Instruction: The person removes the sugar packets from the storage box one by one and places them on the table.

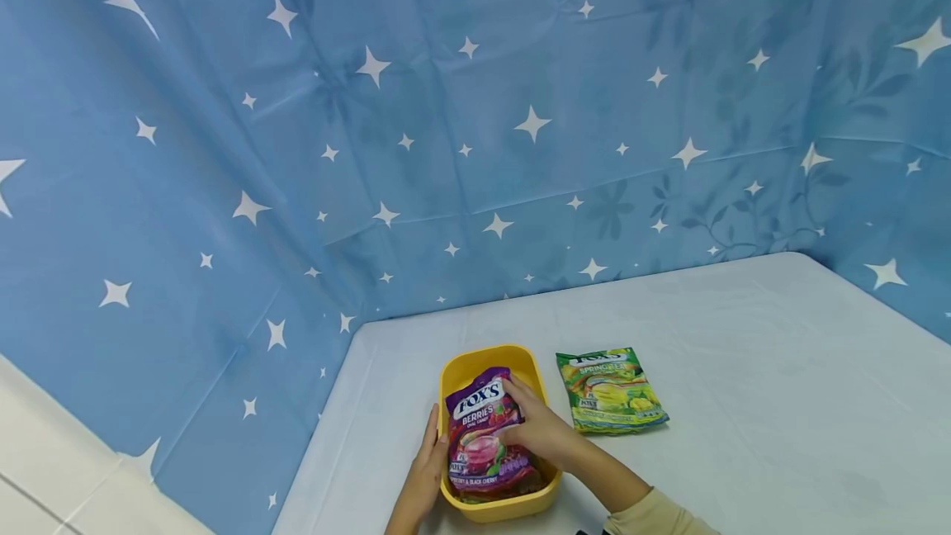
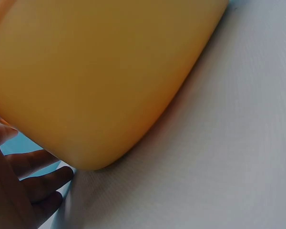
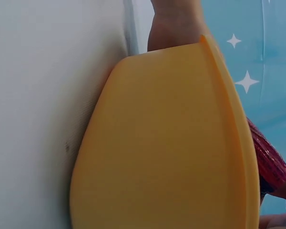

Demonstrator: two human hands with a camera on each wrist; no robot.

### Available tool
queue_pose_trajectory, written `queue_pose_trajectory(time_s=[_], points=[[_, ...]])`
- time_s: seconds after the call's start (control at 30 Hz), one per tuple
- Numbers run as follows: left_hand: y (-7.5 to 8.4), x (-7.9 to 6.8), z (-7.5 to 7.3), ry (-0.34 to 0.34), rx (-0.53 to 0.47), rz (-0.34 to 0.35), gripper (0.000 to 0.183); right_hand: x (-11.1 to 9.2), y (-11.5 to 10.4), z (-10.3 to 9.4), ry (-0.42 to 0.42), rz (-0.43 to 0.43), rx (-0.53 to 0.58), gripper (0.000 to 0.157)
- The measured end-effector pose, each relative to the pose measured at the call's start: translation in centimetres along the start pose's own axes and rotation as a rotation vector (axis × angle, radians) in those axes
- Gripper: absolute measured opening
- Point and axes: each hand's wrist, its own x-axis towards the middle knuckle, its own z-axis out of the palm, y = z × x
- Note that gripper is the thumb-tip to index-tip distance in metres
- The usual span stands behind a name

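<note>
A yellow plastic tub (image 1: 513, 510) stands on the white-covered table. Partly inside it is a purple bag of Fox's Berries candy (image 1: 481, 423), label facing up and its top end leaning toward the far wall. My right hand (image 1: 548, 434) reaches over the tub's right side and grips the bag, fingers at its upper right edge and thumb across its front. In the right wrist view, the bag's crimped end (image 3: 269, 157) shows past the rim, close to the fingers. My left hand (image 1: 425, 473) rests along the tub's left wall with fairly straight fingers (image 2: 47, 183).
A green bag of Fox's Spring Tea candy (image 1: 612, 395) lies flat to the right of the tub. Behind the table (image 1: 743, 329) hangs a blue curtain (image 1: 446, 147) with white stars. A pale tiled surface (image 1: 59, 452) shows at lower left.
</note>
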Motion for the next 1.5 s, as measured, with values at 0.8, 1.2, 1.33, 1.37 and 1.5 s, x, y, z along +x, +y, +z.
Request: queue_pose_trajectory(time_s=[0.8,1.2,1.33,1.37,1.5], points=[[0.3,-0.2,-0.1,-0.015,-0.015,0.029,0.062,-0.3,-0.3,0.9,0.068,-0.003,0.094,0.081],[0.3,-0.2,0.0,0.004,-0.005,0.033,0.061,-0.4,0.6,0.5,0.065,0.093,0.323,0.080],[0.3,-0.2,0.0,0.006,0.000,0.014,0.062,-0.6,0.6,0.4,0.055,0.101,0.396,0.080],[0.3,-0.2,0.0,0.006,0.003,0.011,0.063,-0.6,0.6,0.3,0.054,0.100,0.410,0.081],[0.2,-0.2,-0.1,0.005,0.008,0.023,0.063,-0.7,0.6,0.1,0.052,0.096,0.450,0.082]])
